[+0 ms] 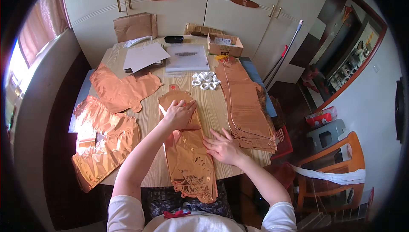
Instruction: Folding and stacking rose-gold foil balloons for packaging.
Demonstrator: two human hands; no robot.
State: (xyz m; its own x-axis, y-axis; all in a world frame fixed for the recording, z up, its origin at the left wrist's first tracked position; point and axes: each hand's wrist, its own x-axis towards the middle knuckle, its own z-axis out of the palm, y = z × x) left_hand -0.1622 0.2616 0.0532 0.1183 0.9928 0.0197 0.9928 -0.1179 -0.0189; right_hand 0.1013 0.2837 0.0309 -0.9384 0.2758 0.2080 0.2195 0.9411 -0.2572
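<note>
A long, flat, deflated copper foil balloon (187, 155) lies lengthwise before me, its crumpled near end hanging over the table's edge. Across its upper part my left hand (180, 114) presses down, fingers extended. My right hand (223, 146) rests with spread fingers at the balloon's right edge, the fingertips on or beside the foil. To the left are two more flat copper foil balloons, one shiny and creased (106, 138), the other duller (123, 88) and farther back. A thick stack of flat copper foil balloons (245, 100) stretches along the right side.
Several white rings (205, 79) sit beyond my hands on the wooden table (149, 170). Behind are grey-white cards (145, 56), a clear plastic packet (187, 57), a black case (174, 39) and an open cardboard box (225, 43). A wooden chair (332, 172) stands at right.
</note>
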